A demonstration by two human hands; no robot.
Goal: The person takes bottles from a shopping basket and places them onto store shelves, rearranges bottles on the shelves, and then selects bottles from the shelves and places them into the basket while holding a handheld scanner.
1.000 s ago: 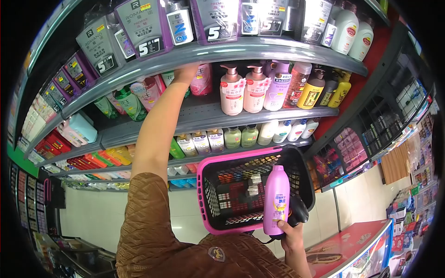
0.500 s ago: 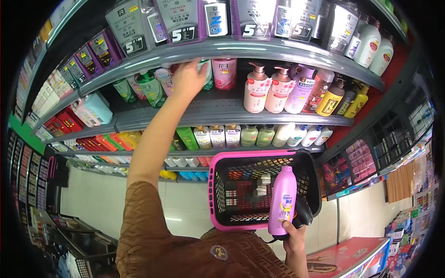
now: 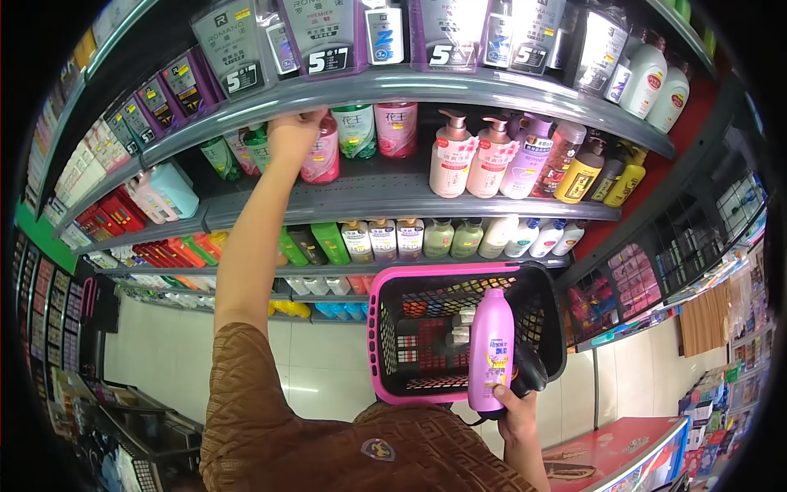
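Note:
My left hand (image 3: 293,138) reaches up into the middle shelf. Its fingers curl under the upper shelf's lip, against the top of a pink pouch-like bottle (image 3: 322,156); whatever they grip is hidden. Right of that stand a green bottle (image 3: 356,135) and another pink one (image 3: 396,129). Low at the right, my right hand (image 3: 518,414) is closed around an upright purple shampoo bottle (image 3: 490,353). A black rounded device (image 3: 529,369) with a dark cable sits behind this bottle, at the same hand. Below them is a black basket with a pink rim (image 3: 375,344), holding small pale boxes (image 3: 461,328).
Pump bottles (image 3: 451,156) line the middle shelf's right side. Grey Romano boxes (image 3: 320,33) fill the shelf above, whose front edge (image 3: 393,84) overhangs my left hand. More bottles (image 3: 384,242) stand lower down. A red-topped case (image 3: 607,451) is at lower right.
My left hand has moved left along the shelf, uncovering the green bottle and a pink bottle. My right hand and the purple bottle have shifted slightly left.

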